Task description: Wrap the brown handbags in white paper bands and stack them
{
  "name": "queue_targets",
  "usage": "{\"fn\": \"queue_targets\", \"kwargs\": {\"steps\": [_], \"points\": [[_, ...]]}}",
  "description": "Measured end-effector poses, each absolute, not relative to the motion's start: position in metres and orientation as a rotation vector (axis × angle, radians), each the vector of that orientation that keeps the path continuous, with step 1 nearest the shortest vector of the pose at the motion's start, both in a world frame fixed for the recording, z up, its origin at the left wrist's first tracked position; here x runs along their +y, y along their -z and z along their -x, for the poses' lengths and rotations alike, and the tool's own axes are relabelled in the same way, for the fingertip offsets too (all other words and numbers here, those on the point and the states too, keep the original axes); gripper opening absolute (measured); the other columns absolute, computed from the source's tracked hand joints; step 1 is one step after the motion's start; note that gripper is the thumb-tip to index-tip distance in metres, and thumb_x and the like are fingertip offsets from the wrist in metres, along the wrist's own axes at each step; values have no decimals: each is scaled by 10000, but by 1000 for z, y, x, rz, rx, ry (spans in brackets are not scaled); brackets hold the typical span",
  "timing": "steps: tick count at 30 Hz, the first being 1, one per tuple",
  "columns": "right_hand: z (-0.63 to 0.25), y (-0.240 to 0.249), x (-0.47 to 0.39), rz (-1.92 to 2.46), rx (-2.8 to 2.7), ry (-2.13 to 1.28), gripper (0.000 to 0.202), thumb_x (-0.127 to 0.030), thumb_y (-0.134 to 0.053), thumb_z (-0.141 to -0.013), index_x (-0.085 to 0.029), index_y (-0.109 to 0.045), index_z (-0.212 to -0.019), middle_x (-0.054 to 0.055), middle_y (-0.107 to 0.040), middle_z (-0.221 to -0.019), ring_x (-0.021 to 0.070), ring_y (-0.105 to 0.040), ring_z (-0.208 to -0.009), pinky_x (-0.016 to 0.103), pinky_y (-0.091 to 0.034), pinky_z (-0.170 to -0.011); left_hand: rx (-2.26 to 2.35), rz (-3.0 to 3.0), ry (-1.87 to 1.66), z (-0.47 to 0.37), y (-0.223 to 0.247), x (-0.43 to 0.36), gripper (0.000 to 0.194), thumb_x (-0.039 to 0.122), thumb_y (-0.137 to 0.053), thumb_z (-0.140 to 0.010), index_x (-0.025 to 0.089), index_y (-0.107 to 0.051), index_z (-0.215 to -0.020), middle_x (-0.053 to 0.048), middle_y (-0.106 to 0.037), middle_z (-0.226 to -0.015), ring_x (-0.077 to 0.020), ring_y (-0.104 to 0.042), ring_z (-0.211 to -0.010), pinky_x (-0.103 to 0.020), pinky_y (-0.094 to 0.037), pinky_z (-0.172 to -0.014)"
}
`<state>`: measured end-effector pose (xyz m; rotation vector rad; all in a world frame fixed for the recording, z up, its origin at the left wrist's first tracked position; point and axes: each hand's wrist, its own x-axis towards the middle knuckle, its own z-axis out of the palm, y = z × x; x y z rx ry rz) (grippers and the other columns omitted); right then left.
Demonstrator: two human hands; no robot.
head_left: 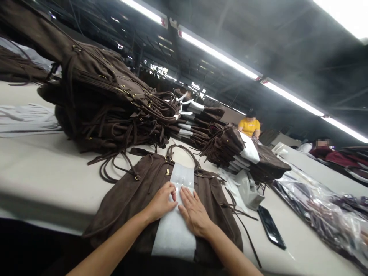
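A dark brown bag (pixel 123 203) lies flat at the table's front edge, its looped handle pointing away from me. Down its middle runs a strip of white wrapping (pixel 175 234), with shiny clear tape (pixel 183 177) across its upper part. My left hand (pixel 163 201) rests at the left side of the strip, fingers curled with thumb and fingertips close together; whether anything is between them is too small to tell. My right hand (pixel 193 210) lies flat on the strip, just beside it, fingers stretched out and holding nothing.
Piled brown bags (pixel 109 92) rise at the back left; more wrapped bags (pixel 230 149) stand behind right. A grey tape dispenser (pixel 248 191) and a black phone (pixel 271 226) lie right, before plastic-covered goods (pixel 324 214). A person in yellow (pixel 249 125) is far back.
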<state>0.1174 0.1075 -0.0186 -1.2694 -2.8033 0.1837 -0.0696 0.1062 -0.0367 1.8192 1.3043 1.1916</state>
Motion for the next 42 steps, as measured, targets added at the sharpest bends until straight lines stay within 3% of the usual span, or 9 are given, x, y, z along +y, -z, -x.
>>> {"fn": "queue_targets", "kwargs": {"steps": [12, 17, 20, 25, 27, 30, 32, 35, 42], "points": [[-105, 17, 146, 1333, -2697, -327, 604, -496, -219, -1010, -180, -176, -1523, 40, -97, -1585, 190, -68, -1473, 531, -4, -1184, 1361, -1922, -1087, 69, 37, 112, 115, 158, -624, -696, 194, -522, -657, -45, -583, -1058, -201, -555, -1121, -318, -422, -990], [-107, 9, 115, 1345, -2693, -465, 591, -475, -168, -1016, -161, -238, -1511, 61, -154, -1575, 224, -106, -1469, 564, -61, -1175, 1389, -2002, -1088, 71, 34, 103, 97, 171, -614, -713, 193, -537, -658, -52, -607, -1037, -204, -594, -1074, -331, -464, -962], [-112, 9, 80, 1298, -2693, -493, 621, -501, -173, -1010, -138, -242, -1510, 76, -191, -1565, 235, -149, -1461, 560, -113, -1177, 1412, -2045, -1086, 71, 38, 88, 26, 188, -565, -779, 195, -580, -759, -72, -616, -1090, -215, -595, -1088, -361, -479, -968], [-116, 28, 15, 1299, -2552, -288, 630, -481, -363, -984, -111, -305, -1491, 113, -238, -1545, 259, -202, -1448, 518, -161, -1190, 1513, -2412, -907, 71, 48, 52, 335, 297, -446, -928, 210, -582, -1222, -89, -518, -1396, -246, -449, -1322, -465, -364, -1124], [-120, 36, -9, 1261, -2457, -193, 584, -397, -447, -966, -133, -345, -1478, 104, -283, -1533, 261, -248, -1433, 498, -215, -1186, 1570, -2579, -844, 75, 52, 32, 403, 308, -433, -943, 222, -517, -1328, -78, -464, -1449, -247, -423, -1345, -477, -338, -1143], [-139, 41, -38, 1139, -2313, -79, 496, -199, -483, -941, -194, -421, -1434, 68, -466, -1439, 226, -394, -1365, 473, -316, -1154, 1610, -2761, -864, 93, 61, -5, 513, 292, -453, -937, 249, -374, -1442, -63, -435, -1472, -245, -419, -1350, -477, -341, -1147], [-160, 36, -51, 1060, -2175, 17, 502, -94, -495, -911, -229, -464, -1393, 51, -589, -1320, 206, -508, -1275, 465, -385, -1111, 1622, -2799, -903, 113, 66, -32, 597, 280, -473, -923, 258, -279, -1488, -62, -425, -1478, -254, -410, -1356, -477, -363, -1138], [-190, 20, -58, 1050, -1958, 158, 506, -37, -554, -861, -226, -533, -1330, 65, -653, -1214, 223, -593, -1170, 456, -466, -1031, 1684, -2727, -945, 140, 67, -65, 624, 266, -486, -910, 266, -267, -1494, -73, -402, -1489, -284, -393, -1364, -488, -405, -1111], [-162, 5, -33, 1019, -1934, 53, 408, -98, -569, -877, -208, -589, -1269, 93, -618, -1265, 260, -548, -1226, 477, -470, -1033, 1552, -2916, -661, 102, 42, -47, 757, 269, -625, -837, 223, -255, -1496, -119, -259, -1557, -331, -241, -1431, -546, -335, -1134]]}}
